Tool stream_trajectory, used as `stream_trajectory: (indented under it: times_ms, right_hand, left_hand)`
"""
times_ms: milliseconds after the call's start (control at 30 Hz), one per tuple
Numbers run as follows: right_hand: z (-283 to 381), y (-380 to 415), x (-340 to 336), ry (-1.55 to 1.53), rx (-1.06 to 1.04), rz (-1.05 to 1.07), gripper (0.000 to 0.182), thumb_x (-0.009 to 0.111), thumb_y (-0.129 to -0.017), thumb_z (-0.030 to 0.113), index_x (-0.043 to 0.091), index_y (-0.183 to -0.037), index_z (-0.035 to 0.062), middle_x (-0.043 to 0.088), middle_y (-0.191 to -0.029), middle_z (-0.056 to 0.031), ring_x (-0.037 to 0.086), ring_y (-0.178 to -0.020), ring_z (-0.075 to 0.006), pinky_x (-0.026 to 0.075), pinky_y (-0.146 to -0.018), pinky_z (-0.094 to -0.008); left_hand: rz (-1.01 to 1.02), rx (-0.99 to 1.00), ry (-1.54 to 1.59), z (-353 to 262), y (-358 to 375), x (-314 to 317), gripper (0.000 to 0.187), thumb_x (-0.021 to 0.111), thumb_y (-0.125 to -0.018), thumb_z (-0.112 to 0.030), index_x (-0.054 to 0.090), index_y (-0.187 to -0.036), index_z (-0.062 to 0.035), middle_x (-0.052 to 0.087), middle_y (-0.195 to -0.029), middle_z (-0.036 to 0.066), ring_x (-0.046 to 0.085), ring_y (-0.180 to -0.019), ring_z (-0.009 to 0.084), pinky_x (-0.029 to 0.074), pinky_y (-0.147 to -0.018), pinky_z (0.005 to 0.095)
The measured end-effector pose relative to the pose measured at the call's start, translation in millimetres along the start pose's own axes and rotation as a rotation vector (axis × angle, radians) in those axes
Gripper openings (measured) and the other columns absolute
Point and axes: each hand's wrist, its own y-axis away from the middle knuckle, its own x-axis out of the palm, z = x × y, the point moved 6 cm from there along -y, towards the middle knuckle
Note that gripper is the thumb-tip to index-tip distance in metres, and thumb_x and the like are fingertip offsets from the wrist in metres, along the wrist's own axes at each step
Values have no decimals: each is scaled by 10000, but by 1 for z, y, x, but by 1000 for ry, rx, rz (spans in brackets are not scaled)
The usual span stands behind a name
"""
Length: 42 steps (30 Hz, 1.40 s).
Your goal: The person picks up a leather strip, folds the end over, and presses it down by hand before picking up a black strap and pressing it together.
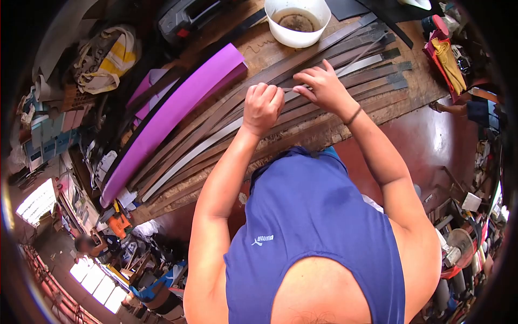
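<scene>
Left hand point(263, 108) closed in a fist on a thin strip point(288, 89); right hand point(327, 89) has thumb and forefinger nearly together at it, other fingers loosely spread; pinch partly hidden, contact unclear. Strip spans the gap, above the bench point(423, 81). Likely light, bendy, prone to twist; best held flat, close either side of the working spot. Beyond: brown strips point(359, 80), purple sheet point(178, 110), white bowl point(295, 38).

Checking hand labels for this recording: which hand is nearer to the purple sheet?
Left. The left hand is close to the right end of the purple sheet; the right hand is farther right.
</scene>
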Motion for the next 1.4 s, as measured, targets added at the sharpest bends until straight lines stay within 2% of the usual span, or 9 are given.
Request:
stream_trajectory:
  times_ms: [200, 433, 767, 900, 1067, 1167, 1200, 1300, 1400]
  right_hand:
    - [30, 30, -4, -387, 167, 46, 286, 709, -929, 199, 666, -1170, 51, 679, -1066, -125, 635, -1029, -331, 491, -943, -420]
    - [47, 24, -18, -537, 214, -183, 286, 754, -859, 127, 670, -1118, 40, 627, -1055, -146, 604, -1028, -341, 496, -895, -419]
    - [60, 6, -35, -495, 116, -162, 326, 780, -822, 110, 688, -1129, 50, 621, -1083, -122, 587, -1040, -322, 488, -909, -407]
    - [62, -1, -48, -413, 7, -171, 336, 794, -802, 124, 695, -1119, 72, 621, -1088, -108, 581, -1020, -302, 482, -891, -402]
    - [74, 5, -76, -138, 64, -434, 307, 820, -785, 134, 704, -1061, 67, 629, -1054, -90, 586, -992, -274, 484, -835, -382]
    - [86, 31, -64, -452, 93, -433, 259, 806, -820, 102, 691, -1040, 26, 638, -1002, -88, 607, -915, -243, 499, -783, -319]
    - [90, 33, -48, -761, 255, -291, 199, 797, -848, 132, 712, -1004, 44, 645, -892, -79, 622, -803, -195, 509, -745, -301]
    - [102, 44, 0, -1444, 741, 45, 204, 737, -939, 159, 725, -1048, -14, 705, -936, -30, 605, -794, -75, 495, -726, -249]
    - [99, 37, 13, -1626, 646, 39, 187, 694, -969, 141, 732, -1054, -21, 719, -927, -23, 604, -791, -68, 492, -731, -238]
  left_hand:
    - [-171, -154, 49, -19, 21, -35, 170, 784, -802, -90, 683, -937, -70, 624, -874, 59, 602, -823, 264, 422, -810, 418]
    - [-271, -686, 473, -23, 49, -47, 157, 778, -807, 27, 685, -929, -6, 641, -880, 107, 605, -737, 257, 505, -658, 332]
    - [-27, -466, 384, 2, -1, -78, 198, 767, -761, -1, 682, -939, -15, 688, -1096, 135, 641, -1038, 329, 502, -879, 397]
    - [183, -429, 580, 17, -9, -78, 225, 778, -737, -27, 643, -916, -10, 702, -1091, 130, 680, -962, 320, 526, -867, 379]
    - [117, -356, 421, 10, -17, -95, 228, 769, -716, -36, 639, -901, -13, 701, -1022, 129, 687, -876, 325, 558, -781, 400]
    - [61, -308, 316, 0, -15, -104, 237, 751, -707, -35, 634, -911, -8, 685, -994, 133, 670, -845, 334, 558, -761, 419]
    - [49, -302, 304, -2, -12, -105, 238, 750, -704, -34, 635, -912, -9, 685, -995, 134, 667, -836, 334, 557, -755, 419]
    - [58, -312, 293, -9, -5, -108, 226, 751, -699, -26, 650, -900, -14, 697, -997, 138, 677, -836, 331, 561, -749, 413]
    - [73, -329, 291, -14, -3, -112, 211, 760, -693, -17, 667, -883, -16, 721, -1010, 141, 701, -859, 323, 573, -759, 399]
